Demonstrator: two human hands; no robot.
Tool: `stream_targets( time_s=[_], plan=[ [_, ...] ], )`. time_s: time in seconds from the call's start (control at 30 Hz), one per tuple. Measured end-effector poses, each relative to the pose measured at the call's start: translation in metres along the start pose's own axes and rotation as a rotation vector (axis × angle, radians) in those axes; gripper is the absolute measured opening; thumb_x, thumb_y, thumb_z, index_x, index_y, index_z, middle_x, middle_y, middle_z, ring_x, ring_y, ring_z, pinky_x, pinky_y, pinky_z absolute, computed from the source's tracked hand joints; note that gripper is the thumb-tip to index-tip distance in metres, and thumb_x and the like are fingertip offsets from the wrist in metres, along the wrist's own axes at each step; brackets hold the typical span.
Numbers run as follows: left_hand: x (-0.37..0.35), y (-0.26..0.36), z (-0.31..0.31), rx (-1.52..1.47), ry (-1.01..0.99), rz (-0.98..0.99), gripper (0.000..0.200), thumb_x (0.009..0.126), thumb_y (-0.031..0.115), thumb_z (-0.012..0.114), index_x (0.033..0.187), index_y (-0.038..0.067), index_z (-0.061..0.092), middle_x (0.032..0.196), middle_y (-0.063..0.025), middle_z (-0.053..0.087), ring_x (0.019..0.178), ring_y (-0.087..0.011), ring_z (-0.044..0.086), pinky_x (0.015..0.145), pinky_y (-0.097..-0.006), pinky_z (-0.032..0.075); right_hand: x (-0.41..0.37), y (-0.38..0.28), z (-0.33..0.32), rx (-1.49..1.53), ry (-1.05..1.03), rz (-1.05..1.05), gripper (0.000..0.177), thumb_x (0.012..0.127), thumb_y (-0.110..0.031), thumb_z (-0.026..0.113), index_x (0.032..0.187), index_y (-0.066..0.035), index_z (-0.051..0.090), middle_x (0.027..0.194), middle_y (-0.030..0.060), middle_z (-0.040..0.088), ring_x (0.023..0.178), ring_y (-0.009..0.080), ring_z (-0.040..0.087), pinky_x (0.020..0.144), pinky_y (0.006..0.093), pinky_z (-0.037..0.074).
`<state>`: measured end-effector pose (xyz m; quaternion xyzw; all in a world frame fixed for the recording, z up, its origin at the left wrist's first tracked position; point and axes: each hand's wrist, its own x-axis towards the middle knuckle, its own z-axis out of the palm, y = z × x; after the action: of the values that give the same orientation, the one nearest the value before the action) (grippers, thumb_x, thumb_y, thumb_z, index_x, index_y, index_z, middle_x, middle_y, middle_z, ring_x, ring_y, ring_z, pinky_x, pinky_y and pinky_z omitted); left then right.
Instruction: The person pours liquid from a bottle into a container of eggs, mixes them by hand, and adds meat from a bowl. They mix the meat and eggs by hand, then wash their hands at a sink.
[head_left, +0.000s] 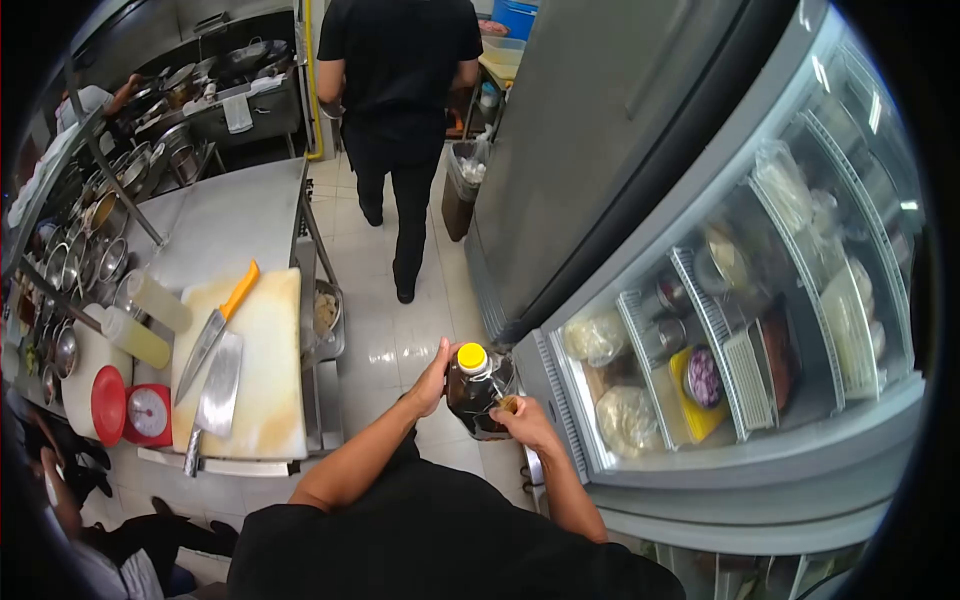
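A large dark bottle (466,400) with a yellow cap (472,356) is held upright in front of my body. My left hand (431,380) is closed against its left side, fingers partly hidden behind it. On the right side, my right hand (527,421) closes near the bottle's lower half, its fingertips bent in against it. What looks like clear plastic shows beside the bottle, between it and the fridge; its details are too small to tell.
At right stands a glass-door fridge (590,480) with stocked shelves. A cutting board (270,370) at left bears an orange-handled knife (218,325) and a cleaver (217,390), beside a red scale (149,413). A person (400,110) in black stands ahead, near a bin (461,200).
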<state>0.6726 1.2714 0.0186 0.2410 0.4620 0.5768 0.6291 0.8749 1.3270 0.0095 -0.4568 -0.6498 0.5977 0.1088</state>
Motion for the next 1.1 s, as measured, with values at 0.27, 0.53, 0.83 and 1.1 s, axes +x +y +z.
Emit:
stream_targets(
  time_s=[0.27,0.53,0.83,1.1],
  plan=[
    [0.142,0.025,-0.077,-0.258,-0.018,0.079,0.074,0.092,0.059,0.018,0.131,-0.001,0.037,0.128,-0.0107,0.046,0.122,-0.0194,0.039,0.105,-0.0327,0.025,0.161,-0.044,-0.016,-0.165,-0.119,0.041,0.019,0.078,-0.019,0.063,0.080,0.000,0.062,0.066,0.0004,0.057,0.060,0.0100,0.050,0.057,0.0277,0.043],
    [0.264,0.165,-0.138,-0.127,-0.027,0.135,0.077,0.090,0.064,0.016,0.132,0.004,0.041,0.130,-0.0054,0.045,0.122,-0.0176,0.037,0.102,-0.0330,0.027,0.311,-0.148,-0.024,0.083,-0.026,-0.097,0.009,0.077,-0.011,0.064,0.083,-0.004,0.062,0.073,-0.0032,0.058,0.066,0.0047,0.051,0.060,0.0224,0.043],
    [0.361,0.359,-0.197,0.416,0.218,0.356,0.068,0.091,0.058,0.028,0.132,0.004,0.039,0.115,-0.0106,0.054,0.105,-0.0183,0.051,0.087,-0.0341,0.039,0.454,-0.297,-0.038,0.457,-0.014,-0.395,0.007,0.077,-0.005,0.054,0.082,0.000,0.058,0.076,-0.0031,0.056,0.067,0.0040,0.048,0.062,0.0199,0.039],
    [0.455,0.504,-0.235,1.635,0.151,0.894,0.030,0.084,0.031,0.057,0.094,0.002,0.055,0.087,-0.0142,0.056,0.079,-0.0298,0.057,0.067,-0.0377,0.048,0.625,-0.355,-0.046,0.308,-0.085,-0.455,0.008,0.075,-0.007,0.053,0.069,-0.002,0.057,0.065,-0.0051,0.051,0.061,0.0035,0.043,0.053,0.0216,0.035]
  ],
)
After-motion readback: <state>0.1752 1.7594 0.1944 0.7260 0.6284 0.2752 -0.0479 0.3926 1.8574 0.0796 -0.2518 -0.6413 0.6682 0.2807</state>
